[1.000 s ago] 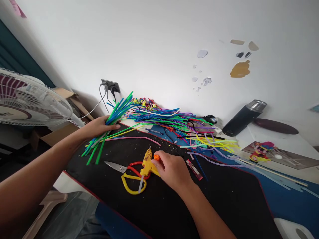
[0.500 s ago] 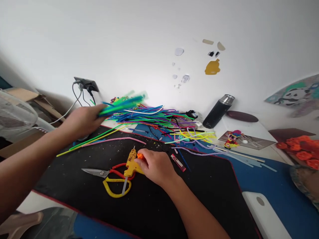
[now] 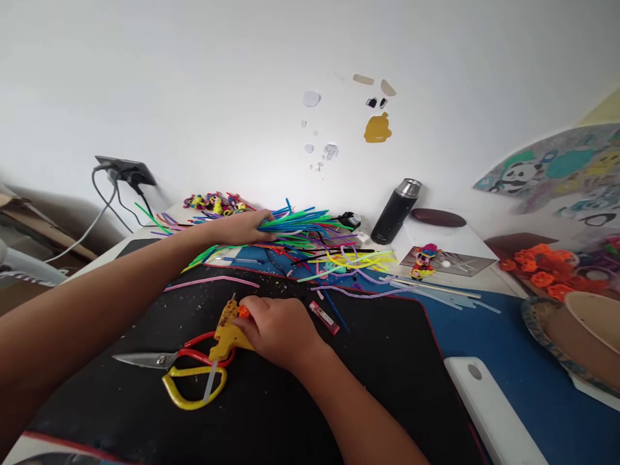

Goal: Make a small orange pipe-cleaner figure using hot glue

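Observation:
My left hand [image 3: 245, 227] is stretched to the back of the table and grips a bundle of green and blue pipe cleaners [image 3: 303, 219], laying it on the heap of coloured pipe cleaners [image 3: 334, 248]. My right hand [image 3: 277, 329] rests on the black mat [image 3: 368, 374], fingers closed around a small orange piece [image 3: 243, 312] beside the yellow glue gun [image 3: 226, 329]. Scissors [image 3: 169, 361] with red and yellow handles lie under the glue gun, blade pointing left.
A black flask [image 3: 396, 210] stands by the wall. A small colourful figure [image 3: 425, 256] sits right of the heap. Orange flowers [image 3: 542, 271] and a woven bowl [image 3: 576, 336] are at the right. A wall socket [image 3: 124, 169] with cables is at the left; a white board [image 3: 489, 407] lies front right.
My left hand carried the green and blue bundle from the left edge of the mat to the heap at the back. The view swung right. My right hand stayed by the glue gun.

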Demonstrator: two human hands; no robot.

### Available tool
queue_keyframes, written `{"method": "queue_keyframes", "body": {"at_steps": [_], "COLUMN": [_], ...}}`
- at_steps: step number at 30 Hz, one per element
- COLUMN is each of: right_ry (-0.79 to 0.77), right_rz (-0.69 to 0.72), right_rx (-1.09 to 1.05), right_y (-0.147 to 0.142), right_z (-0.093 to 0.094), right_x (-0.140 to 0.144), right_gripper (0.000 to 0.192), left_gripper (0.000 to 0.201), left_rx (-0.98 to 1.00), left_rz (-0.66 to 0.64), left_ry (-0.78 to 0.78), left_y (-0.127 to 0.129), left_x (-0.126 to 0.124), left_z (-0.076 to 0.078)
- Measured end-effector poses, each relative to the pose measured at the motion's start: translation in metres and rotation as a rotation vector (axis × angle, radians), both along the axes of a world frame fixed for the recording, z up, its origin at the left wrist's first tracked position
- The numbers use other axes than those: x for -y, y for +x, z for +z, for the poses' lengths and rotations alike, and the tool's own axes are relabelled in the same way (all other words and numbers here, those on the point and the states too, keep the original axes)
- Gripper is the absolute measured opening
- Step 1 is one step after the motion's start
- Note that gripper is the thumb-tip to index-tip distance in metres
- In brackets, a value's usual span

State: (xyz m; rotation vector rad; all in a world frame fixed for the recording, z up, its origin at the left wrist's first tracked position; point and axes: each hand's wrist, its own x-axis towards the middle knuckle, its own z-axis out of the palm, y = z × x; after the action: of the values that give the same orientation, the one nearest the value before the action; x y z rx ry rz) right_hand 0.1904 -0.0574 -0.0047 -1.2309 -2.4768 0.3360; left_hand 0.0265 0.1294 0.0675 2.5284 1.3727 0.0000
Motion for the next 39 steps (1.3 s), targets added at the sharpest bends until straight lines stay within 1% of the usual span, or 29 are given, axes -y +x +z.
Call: {"method": "queue_keyframes", "body": {"at_steps": [1, 4, 7, 9, 12, 15, 18, 21, 23, 25, 27, 29, 31, 34, 37, 39], "right_ry": [0.002, 0.025, 0.054, 0.065, 0.067, 0.056, 0.053, 0.064, 0.071, 0.072, 0.067, 0.062, 0.060, 0.052, 0.037, 0.030], "right_rz": [-0.001, 0.001, 0.010, 0.016, 0.017, 0.013, 0.018, 0.017, 0.017, 0.019, 0.019, 0.022, 0.026, 0.024, 0.025, 0.026], "right_rx": [0.004, 0.010, 0.020, 0.025, 0.024, 0.032, 0.043, 0.039, 0.035, 0.038, 0.050, 0.057, 0.056, 0.055, 0.064, 0.074], "right_y": [0.000, 0.000, -0.001, -0.001, -0.001, -0.001, -0.002, -0.003, -0.004, -0.004, -0.004, -0.003, -0.003, -0.003, -0.003, -0.004], "right_z": [0.000, 0.001, 0.001, 0.000, -0.001, 0.000, 0.000, -0.001, -0.002, -0.002, -0.001, 0.000, 0.001, 0.002, 0.004, 0.004], "right_x": [0.000, 0.000, 0.001, 0.001, 0.001, 0.001, 0.002, 0.002, 0.002, 0.002, 0.003, 0.003, 0.002, 0.002, 0.003, 0.003], "right_gripper": [0.036, 0.035, 0.034, 0.034, 0.034, 0.034, 0.033, 0.034, 0.034, 0.033, 0.034, 0.034, 0.034, 0.035, 0.036, 0.037], "left_gripper": [0.063, 0.056, 0.049, 0.047, 0.046, 0.051, 0.055, 0.059, 0.060, 0.057, 0.050, 0.041, 0.035, 0.034, 0.041, 0.045], "left_rx": [-0.019, -0.070, -0.102, -0.089, -0.021, -0.002, -0.036, -0.062, -0.076, -0.072, -0.040, 0.000, 0.000, -0.109, -0.226, -0.252], "left_rz": [-0.024, -0.098, -0.122, -0.128, -0.124, -0.084, -0.031, -0.027, -0.029, -0.017, -0.005, -0.015, -0.021, 0.008, 0.046, 0.065], "left_ry": [-0.006, -0.012, -0.011, -0.011, -0.007, 0.051, 0.120, 0.180, 0.251, 0.329, 0.394, 0.423, 0.389, 0.267, 0.182, 0.151], "left_y": [0.006, 0.023, 0.038, 0.045, 0.049, 0.051, 0.053, 0.053, 0.050, 0.047, 0.046, 0.046, 0.047, 0.050, 0.051, 0.052], "left_x": [-0.004, -0.011, -0.016, -0.020, -0.026, -0.031, -0.034, -0.034, -0.032, -0.027, -0.018, -0.005, 0.009, 0.026, 0.033, 0.032], "left_z": [0.001, 0.001, 0.000, 0.000, 0.000, -0.002, -0.010, -0.019, -0.024, -0.024, -0.022, -0.019, -0.019, -0.025, -0.037, -0.045]}}
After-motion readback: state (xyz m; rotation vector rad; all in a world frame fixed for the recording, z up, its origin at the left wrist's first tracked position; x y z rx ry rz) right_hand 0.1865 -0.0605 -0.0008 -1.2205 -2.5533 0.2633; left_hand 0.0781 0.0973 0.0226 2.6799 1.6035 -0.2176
